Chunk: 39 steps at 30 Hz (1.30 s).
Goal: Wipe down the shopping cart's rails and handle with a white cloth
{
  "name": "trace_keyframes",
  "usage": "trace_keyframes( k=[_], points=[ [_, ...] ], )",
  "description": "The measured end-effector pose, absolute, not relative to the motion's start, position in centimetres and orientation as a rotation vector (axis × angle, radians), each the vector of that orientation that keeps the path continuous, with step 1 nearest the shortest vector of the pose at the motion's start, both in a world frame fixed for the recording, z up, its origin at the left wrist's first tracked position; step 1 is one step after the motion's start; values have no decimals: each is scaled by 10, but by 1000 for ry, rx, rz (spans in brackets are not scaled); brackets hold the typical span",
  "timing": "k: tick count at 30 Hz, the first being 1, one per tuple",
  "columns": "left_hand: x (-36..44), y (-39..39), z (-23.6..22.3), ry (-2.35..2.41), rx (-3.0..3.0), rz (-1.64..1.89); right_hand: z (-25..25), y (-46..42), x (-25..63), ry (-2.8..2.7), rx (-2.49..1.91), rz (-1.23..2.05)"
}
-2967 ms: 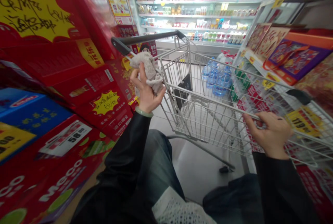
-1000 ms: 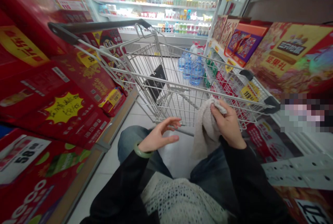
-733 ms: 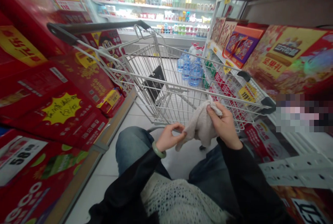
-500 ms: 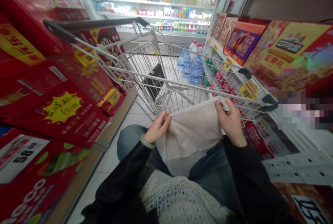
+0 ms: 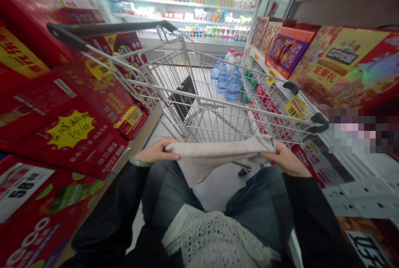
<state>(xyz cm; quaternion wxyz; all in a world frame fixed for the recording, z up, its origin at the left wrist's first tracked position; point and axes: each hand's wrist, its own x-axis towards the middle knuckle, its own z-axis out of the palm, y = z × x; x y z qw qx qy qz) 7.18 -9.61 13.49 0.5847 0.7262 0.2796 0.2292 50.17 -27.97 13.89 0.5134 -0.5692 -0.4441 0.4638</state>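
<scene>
A beige cloth (image 5: 215, 156) is stretched sideways between my two hands above my knees, its upper part folded over and its lower edge hanging loose. My left hand (image 5: 158, 151) pinches the cloth's left end between thumb and fingers. At the other end, my right hand (image 5: 288, 161) grips a bunched corner. Just beyond the cloth stands a metal shopping cart (image 5: 230, 112), side-on, with a dark handle (image 5: 109, 29) at the upper left. Through the cart's wires I see only floor and goods behind it.
Red boxes (image 5: 90, 151) with price signs are stacked along the left. On the right, a shelf holds gift boxes (image 5: 333, 64). Blue water bottles (image 5: 229, 81) stand on the floor behind the cart, and a lit fridge shelf (image 5: 187, 2) spans the back.
My hands have moved apart and my left hand has shifted left. The cloth, spread out and hanging before, is now pulled taut into a narrower folded band.
</scene>
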Motion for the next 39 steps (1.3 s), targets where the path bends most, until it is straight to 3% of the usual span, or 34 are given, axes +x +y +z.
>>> trace_keyframes(
  k=[4, 10, 15, 23, 28, 39],
  points=[
    [98, -122, 109, 607, 1016, 738, 131, -273, 475, -615, -1124, 1150],
    [127, -163, 95, 755, 952, 471, 115, -279, 468, -563, -1231, 1391],
    [123, -152, 102, 1015, 822, 677, 103, -287, 485, -606, -1449, 1243],
    [97, -136, 112, 933, 960, 636, 118, -300, 499, -813, -1448, 1217],
    [72, -127, 124, 703, 1175, 945, 122, -310, 511, -1022, -1279, 853],
    [70, -129, 136, 743, 1271, 893, 115, -304, 513, -951, -1403, 1017]
  ],
)
